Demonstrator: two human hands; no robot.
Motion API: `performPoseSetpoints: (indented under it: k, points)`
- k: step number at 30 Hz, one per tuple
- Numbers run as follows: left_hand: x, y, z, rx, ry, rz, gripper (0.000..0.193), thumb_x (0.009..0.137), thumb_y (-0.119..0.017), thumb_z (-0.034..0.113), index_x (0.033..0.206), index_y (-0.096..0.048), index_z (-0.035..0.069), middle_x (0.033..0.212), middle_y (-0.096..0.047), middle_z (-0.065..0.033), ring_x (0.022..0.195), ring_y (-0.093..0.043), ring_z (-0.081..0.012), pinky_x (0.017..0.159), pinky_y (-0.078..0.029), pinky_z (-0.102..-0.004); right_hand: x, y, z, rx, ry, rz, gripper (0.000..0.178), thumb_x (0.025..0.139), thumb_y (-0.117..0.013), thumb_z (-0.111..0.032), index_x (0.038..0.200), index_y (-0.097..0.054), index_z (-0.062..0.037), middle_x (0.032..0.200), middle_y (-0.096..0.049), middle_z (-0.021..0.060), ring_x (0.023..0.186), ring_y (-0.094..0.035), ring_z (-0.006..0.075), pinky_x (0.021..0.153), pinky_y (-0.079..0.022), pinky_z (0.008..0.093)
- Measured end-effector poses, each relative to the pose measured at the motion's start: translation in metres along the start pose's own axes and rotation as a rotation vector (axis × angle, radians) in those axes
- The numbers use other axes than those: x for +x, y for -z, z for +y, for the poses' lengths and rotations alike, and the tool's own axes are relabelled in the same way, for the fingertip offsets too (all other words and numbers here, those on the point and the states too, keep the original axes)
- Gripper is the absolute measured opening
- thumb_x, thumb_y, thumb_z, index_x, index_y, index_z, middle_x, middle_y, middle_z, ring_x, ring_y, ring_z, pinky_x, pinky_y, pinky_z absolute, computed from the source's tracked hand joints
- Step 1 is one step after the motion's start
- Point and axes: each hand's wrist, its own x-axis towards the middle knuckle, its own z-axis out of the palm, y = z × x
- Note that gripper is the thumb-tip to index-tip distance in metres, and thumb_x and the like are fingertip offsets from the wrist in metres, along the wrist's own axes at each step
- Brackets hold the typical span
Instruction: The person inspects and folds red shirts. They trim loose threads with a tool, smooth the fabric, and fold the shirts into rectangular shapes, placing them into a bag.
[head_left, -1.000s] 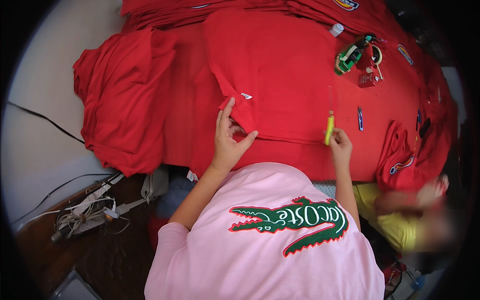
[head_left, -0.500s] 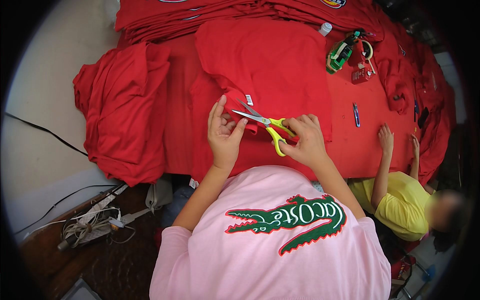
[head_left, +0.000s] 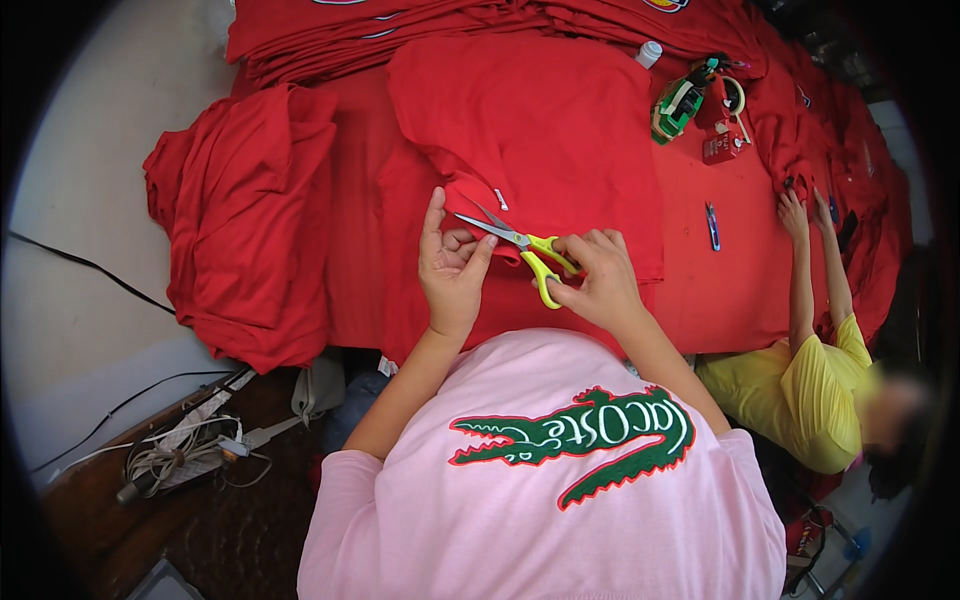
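My right hand grips a pair of scissors with yellow-green handles, its fingers and thumb through the loops. The blades are parted and point left, their tips close to my left fingers. My left hand is closed on an edge of a red garment, with the index finger raised and the thumb beside the lower blade. Just above the blades, a small white label sticks out of the garment. Whether cloth lies between the blades is hard to make out.
A bundle of red cloth lies left; stacked red shirts fill the back. On the right are blue thread snips, a green tape dispenser, a red box and a white bottle. A co-worker in yellow handles red cloth.
The scissors and my right hand have shifted slightly left, bringing the blades nearer my left fingers. The label has turned more edge-on. The co-worker's hands have reached forward to the red cloth.
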Motion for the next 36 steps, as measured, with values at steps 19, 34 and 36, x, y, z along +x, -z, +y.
performPoseSetpoints:
  k: [19,34,36]
  points:
    - [-0.003,0.005,-0.006,0.010,0.041,-0.058,0.108,0.086,-0.072,-0.020,0.169,-0.011,0.015,0.168,-0.021,-0.0293,0.097,-0.066,-0.0126,0.088,-0.063,-0.0276,0.003,-0.011,0.006,0.098,-0.065,-0.039,0.036,0.077,-0.086,-0.034,0.094,-0.070,-0.0070,0.069,-0.059,0.0065,0.069,-0.053,0.0241,0.079,-0.040,0.0395]
    - [-0.010,0.018,-0.016,0.081,0.087,-0.032,0.106,0.086,-0.070,-0.021,0.169,-0.015,0.014,0.166,-0.025,-0.0192,0.091,-0.059,-0.0093,0.089,-0.058,-0.0250,-0.002,-0.020,0.015,0.160,-0.112,-0.005,0.021,0.086,-0.081,-0.021,0.094,-0.070,-0.0046,0.068,-0.063,0.0062,0.062,-0.056,0.0198,0.076,-0.044,0.0368]
    - [-0.016,0.026,-0.015,0.125,0.025,0.032,0.103,0.088,-0.068,-0.019,0.169,-0.015,0.014,0.166,-0.025,-0.0182,0.096,-0.061,-0.0112,0.093,-0.056,-0.0273,-0.004,-0.015,0.032,0.335,-0.420,0.132,0.019,0.091,-0.079,-0.019,0.097,-0.071,-0.0028,0.069,-0.065,0.0068,0.060,-0.056,0.0164,0.069,-0.045,0.0341]
